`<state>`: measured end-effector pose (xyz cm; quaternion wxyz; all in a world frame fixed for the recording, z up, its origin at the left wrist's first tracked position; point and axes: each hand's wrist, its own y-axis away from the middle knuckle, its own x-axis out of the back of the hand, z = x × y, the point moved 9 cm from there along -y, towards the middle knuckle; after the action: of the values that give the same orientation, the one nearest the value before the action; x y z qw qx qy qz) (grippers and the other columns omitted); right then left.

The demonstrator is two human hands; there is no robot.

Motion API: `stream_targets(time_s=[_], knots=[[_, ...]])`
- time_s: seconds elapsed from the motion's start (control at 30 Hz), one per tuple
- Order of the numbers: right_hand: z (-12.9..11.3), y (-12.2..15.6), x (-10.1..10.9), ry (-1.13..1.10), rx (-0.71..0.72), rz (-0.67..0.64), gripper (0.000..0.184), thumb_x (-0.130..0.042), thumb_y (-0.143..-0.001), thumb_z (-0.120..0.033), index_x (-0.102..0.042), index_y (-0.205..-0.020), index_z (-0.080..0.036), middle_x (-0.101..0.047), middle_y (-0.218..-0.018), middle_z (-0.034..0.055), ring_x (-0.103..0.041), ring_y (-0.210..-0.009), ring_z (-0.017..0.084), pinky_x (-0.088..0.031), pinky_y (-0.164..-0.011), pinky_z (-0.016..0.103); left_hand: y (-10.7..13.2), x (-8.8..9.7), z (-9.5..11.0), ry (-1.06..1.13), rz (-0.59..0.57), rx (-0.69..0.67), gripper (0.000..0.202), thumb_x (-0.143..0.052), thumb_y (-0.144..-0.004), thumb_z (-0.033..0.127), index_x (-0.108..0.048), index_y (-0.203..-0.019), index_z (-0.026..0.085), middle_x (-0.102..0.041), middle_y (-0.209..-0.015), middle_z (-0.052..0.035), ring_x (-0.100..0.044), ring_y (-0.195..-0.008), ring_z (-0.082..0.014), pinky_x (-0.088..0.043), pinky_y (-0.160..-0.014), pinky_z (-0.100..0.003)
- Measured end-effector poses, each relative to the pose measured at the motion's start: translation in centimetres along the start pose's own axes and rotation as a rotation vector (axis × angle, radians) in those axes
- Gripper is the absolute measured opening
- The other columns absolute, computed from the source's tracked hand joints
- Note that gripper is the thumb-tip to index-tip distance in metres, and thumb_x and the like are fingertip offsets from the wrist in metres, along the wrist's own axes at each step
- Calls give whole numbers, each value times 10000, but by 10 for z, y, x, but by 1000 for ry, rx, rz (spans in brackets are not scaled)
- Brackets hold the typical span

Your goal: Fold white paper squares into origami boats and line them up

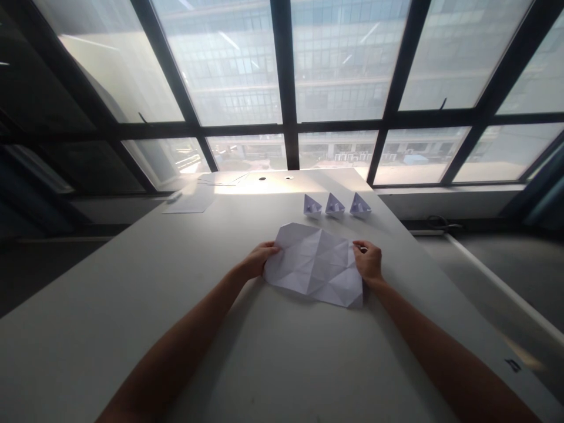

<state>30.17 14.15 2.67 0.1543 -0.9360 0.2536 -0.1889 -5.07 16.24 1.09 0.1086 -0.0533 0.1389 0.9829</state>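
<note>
A white sheet of paper [315, 261], spread out and marked with many fold creases, is held between my two hands above the near half of the table. My left hand [261, 258] pinches its left edge, thumb on top. At the right edge my right hand [368, 259] grips the paper with curled fingers. The sheet's corners bend a little, and its lower right corner is turned. Just beyond it stand three folded paper boats, the left one [312, 207], the middle one [335, 205] and the right one [360, 205], in a row.
The white table [176, 294] reaches toward large windows with dark frames [286, 82]. Flat white paper [189, 202] lies at the far left. Two round holes [262, 178] pierce the far end. A dark cable [440, 223] lies off the table's right side.
</note>
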Motion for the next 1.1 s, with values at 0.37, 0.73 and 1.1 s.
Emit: stream_targets(time_s=[0.37,0.73,1.1], knots=[[-28,14,-12,184,161,-82,281,-523,-770,-239,-746,-912,-142,-722,-916,132,-650,-765,230,-484,-743,333,14,27,49,-549,375,-302,522,-746,-751,277,-613,-1244,165,-660,-1132,-143,-579,-1095,-312,-434,-986,-437],[-78,53,-25,510,254,-179,407,-534,-881,-401,-568,-524,-209,-556,-514,27,-436,-491,139,-219,-540,291,42,-54,8,-978,351,-458,605,-690,-783,565,-603,-1310,280,-364,-1525,-155,28,-1431,-518,80,-1043,-722],[-90,59,-49,129,557,-479,300,-449,-922,-248,-687,-1099,-212,-696,-1105,75,-606,-1071,212,-454,-944,343,60,-121,-5,-1559,-307,-620,608,-428,-933,630,-310,-1493,425,-160,-1621,-9,-23,-1478,-388,-52,-1142,-633]])
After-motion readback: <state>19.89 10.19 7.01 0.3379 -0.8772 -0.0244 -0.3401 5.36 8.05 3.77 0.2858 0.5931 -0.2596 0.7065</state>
